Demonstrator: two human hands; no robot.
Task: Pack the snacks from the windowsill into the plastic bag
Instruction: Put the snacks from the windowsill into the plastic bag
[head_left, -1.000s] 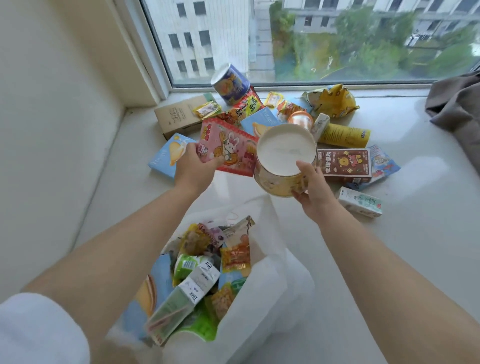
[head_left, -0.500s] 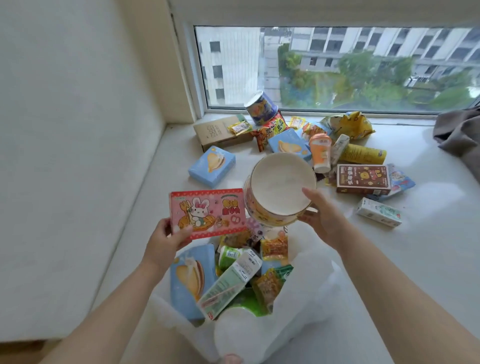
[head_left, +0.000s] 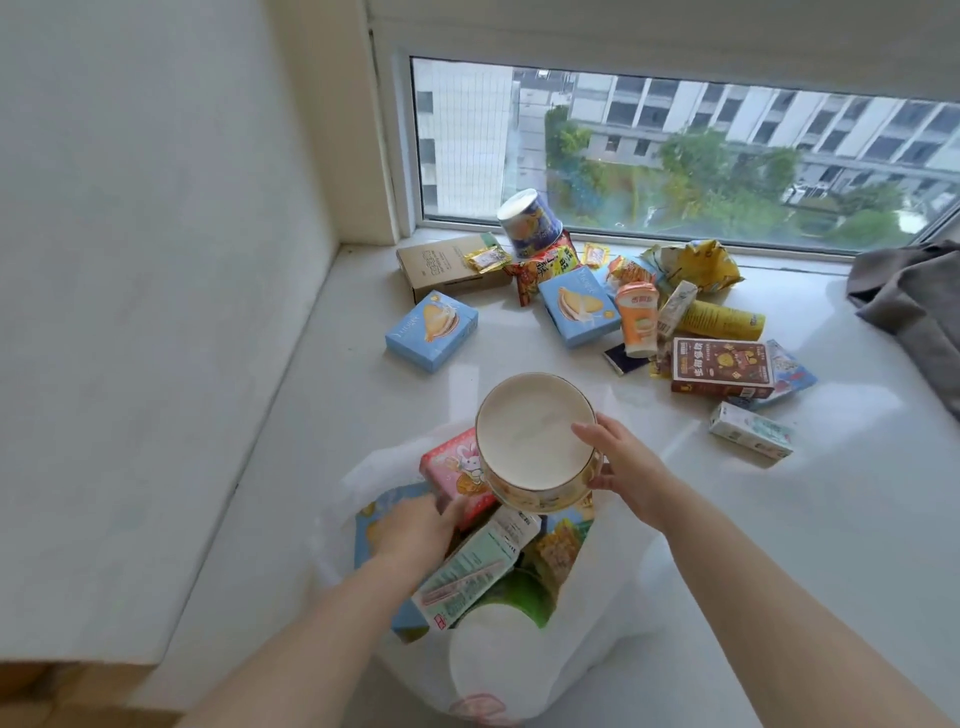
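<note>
Pink box (head_left: 457, 475) now down inside plastic bag (head_left: 587, 623), left hand (head_left: 415, 527) fingers still gripping; right hand (head_left: 626, 465) clasping white-lidded tub (head_left: 535, 441).

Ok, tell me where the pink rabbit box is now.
In the head view the pink rabbit box sits low centre, in the plastic bag mouth, held by the left hand, beside the round tub.

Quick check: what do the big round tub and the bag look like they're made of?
Round tub: seemingly paperboard, with a printed side, a gold rim line and a matte white end face. Plastic bag: thin, translucent white film; it crumples softly and the packets show faintly through it.
</note>
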